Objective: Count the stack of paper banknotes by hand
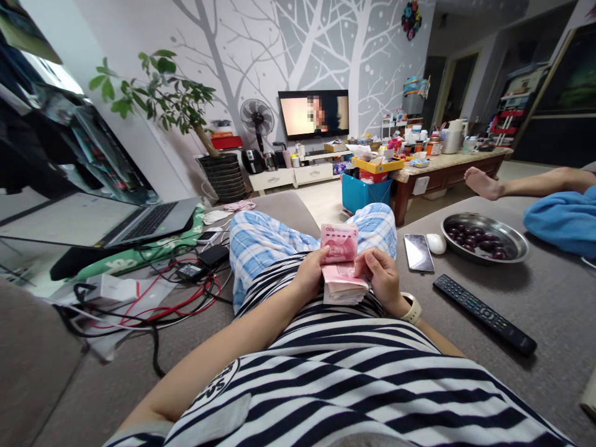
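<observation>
I sit on a grey sofa with a stack of pink banknotes (pixel 342 282) resting on my lap. My left hand (pixel 310 273) is closed around the stack's left side, its thumb lifting one note (pixel 339 243) upright. My right hand (pixel 380 273) pinches the right edge of the stack, a pale watch on its wrist. My knees in blue checked trousers (pixel 261 239) rise just beyond the notes.
On the sofa to my right lie a phone (pixel 418 252), a white egg-shaped object (pixel 436 243), a metal bowl of dark fruit (pixel 484 237) and a black remote (pixel 484 315). Another person's bare foot (pixel 482 184) rests further right. A laptop (pixel 144 222) and tangled cables (pixel 153 304) lie left. A cluttered coffee table (pixel 447 164) stands ahead.
</observation>
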Demonstrator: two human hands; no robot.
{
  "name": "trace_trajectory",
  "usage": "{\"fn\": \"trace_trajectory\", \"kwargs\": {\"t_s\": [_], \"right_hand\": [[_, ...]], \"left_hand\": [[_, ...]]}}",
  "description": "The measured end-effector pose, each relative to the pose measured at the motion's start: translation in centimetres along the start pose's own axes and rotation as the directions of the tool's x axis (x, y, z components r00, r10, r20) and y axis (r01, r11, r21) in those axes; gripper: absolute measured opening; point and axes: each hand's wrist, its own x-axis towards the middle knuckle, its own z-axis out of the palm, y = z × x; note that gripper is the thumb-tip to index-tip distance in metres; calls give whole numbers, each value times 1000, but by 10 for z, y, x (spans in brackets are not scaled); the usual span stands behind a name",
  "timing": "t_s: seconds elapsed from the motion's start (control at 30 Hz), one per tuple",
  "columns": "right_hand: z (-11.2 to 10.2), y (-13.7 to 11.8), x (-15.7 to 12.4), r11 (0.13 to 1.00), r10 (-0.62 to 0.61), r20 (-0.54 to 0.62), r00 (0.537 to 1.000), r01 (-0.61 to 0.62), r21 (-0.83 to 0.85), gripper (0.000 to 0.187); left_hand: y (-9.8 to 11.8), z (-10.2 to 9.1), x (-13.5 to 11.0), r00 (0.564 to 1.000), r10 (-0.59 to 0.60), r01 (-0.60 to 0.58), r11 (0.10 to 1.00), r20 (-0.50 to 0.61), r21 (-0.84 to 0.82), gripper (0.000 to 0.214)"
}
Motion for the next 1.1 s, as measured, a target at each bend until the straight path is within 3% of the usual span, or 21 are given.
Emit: {"fn": "trace_trajectory", "kwargs": {"t_s": [0.13, 0.37, 0.6, 0.83, 1.1], "right_hand": [[0, -1, 0, 1000, -19, -4, 1000, 19, -24, 43], [-4, 6, 9, 995, 9, -203, 979, -28, -93, 44], [-4, 5, 8, 994, 50, -153, 987, -65, -93, 42], [-3, 2, 7, 994, 17, -151, 988, -33, -105, 40], [-1, -3, 4, 996, -40, -100, 994, 31, -85, 39]], "left_hand": [[1, 1, -1, 1000, -4, 4, 1000, -8, 19, 37], [9, 6, -9, 1000, -20, 19, 999, 19, 33, 27], [11, 8, -10, 999, -42, 42, 998, 17, 48, 29], [6, 7, -1, 996, 52, -49, 998, -69, 42, 31], [7, 9, -1, 1000, 12, -12, 1000, -28, -5, 31]]}}
